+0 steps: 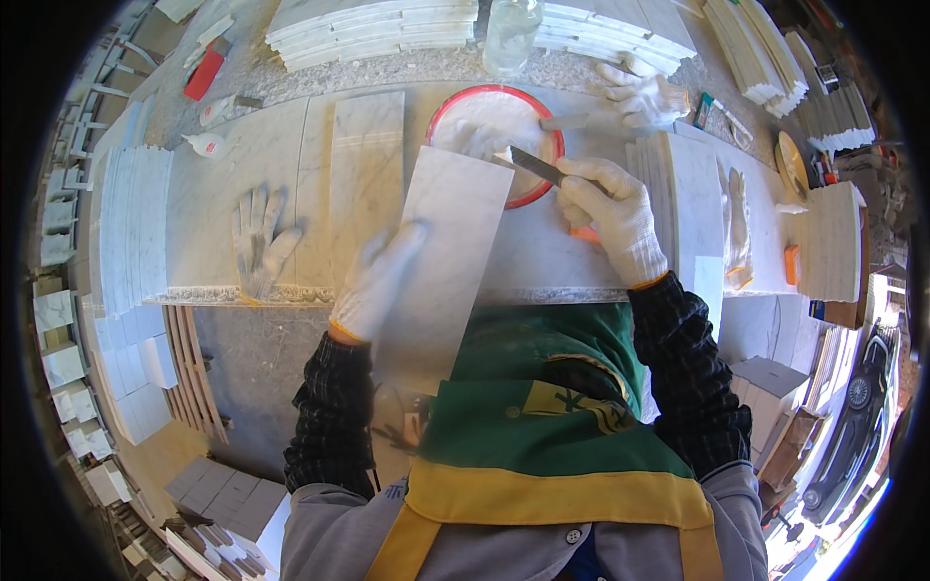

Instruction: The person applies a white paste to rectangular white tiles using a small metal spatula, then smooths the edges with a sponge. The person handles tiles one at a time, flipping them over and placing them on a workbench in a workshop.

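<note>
The left hand grips a white stone tile — the right hand holds a flat scraper, spreading paste from the red bowl; steady strokes needed.

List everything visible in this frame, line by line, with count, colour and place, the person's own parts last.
marble tile: one, white-grey, tilted over the bench edge, held.
putty knife: one, dark blade, over the bowl.
bowl: one, red rim, white paste inside, centre of the bench.
spare glove: one, grey-white, flat on the bench, left.
glass jar: one, clear, behind the bowl.
tile stacks: several, white, along the far edge.
left hand: white glove, supporting the tile.
right hand: white glove, gripping the knife.
</note>
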The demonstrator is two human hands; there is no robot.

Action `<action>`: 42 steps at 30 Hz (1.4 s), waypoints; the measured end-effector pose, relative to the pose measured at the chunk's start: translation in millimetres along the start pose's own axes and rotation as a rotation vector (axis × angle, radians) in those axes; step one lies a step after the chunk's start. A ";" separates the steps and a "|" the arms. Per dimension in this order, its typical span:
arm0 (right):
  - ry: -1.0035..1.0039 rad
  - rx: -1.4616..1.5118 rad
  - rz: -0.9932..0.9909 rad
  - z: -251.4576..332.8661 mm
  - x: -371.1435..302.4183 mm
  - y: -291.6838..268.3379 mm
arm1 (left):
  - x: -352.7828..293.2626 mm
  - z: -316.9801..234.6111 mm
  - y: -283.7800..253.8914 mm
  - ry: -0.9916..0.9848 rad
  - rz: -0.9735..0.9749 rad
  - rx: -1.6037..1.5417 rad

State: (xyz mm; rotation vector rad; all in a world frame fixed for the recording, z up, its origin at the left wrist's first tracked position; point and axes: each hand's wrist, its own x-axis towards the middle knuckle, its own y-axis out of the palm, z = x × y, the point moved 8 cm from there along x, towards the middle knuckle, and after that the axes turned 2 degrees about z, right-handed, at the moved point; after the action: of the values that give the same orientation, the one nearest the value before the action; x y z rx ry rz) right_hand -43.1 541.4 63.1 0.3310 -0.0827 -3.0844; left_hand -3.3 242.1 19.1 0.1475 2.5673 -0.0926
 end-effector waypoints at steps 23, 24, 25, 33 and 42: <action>-0.245 -0.305 0.013 0.6 0.5 2.1 | 2.2 -2.1 1.4 0.048 0.002 -0.005; -0.224 -0.285 0.014 -0.6 0.8 2.2 | 2.2 -1.3 1.2 0.043 -0.003 -0.015; -0.213 -0.284 0.011 -0.6 0.6 2.1 | 2.1 -0.5 1.0 0.039 -0.008 -0.024; -0.279 -0.549 -0.090 12.8 -4.4 -3.8 | 2.9 -0.6 0.1 0.040 0.008 0.003; -0.018 -0.009 -0.058 23.6 -5.0 -9.2 | 2.9 -0.7 -0.2 0.057 0.015 -0.025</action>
State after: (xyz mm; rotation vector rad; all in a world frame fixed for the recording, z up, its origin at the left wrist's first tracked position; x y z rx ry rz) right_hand -43.5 552.0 86.6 0.3105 -0.0600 -3.1449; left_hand -6.2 242.2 18.1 0.1623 2.6229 -0.0507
